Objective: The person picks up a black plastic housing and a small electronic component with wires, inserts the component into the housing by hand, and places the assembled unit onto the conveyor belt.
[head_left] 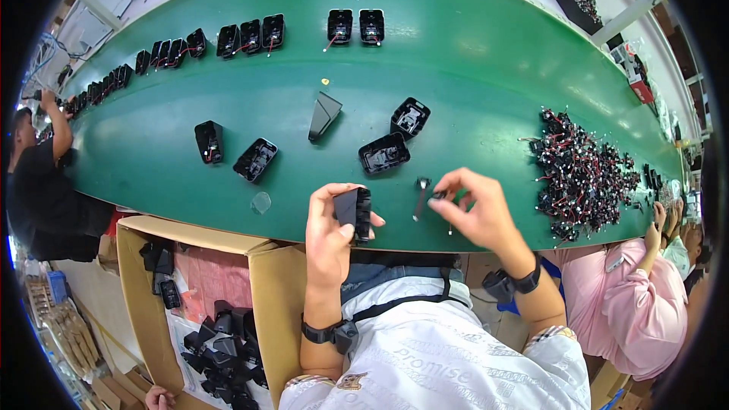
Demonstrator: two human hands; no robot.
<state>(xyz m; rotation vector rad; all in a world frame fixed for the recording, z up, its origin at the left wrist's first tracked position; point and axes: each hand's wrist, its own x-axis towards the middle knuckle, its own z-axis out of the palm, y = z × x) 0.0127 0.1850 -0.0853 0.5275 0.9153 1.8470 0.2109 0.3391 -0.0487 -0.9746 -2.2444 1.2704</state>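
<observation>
Table, green and long, stretches before me, black shells lined along its far part. At my left stands an open cardboard box with black pieces inside. To my right spreads a heap of black parts with red wires. My right hand is raised over the near edge, thumb and fingertip pinched together. My left hand, beside it, is closed around a black housing, its ribbed side facing right. Beyond lie two open black shells, close together. A clear disc rests farther left. The small dark part sits in my right-hand pinch; smaller still, a yellow bit lies farther out.
</observation>
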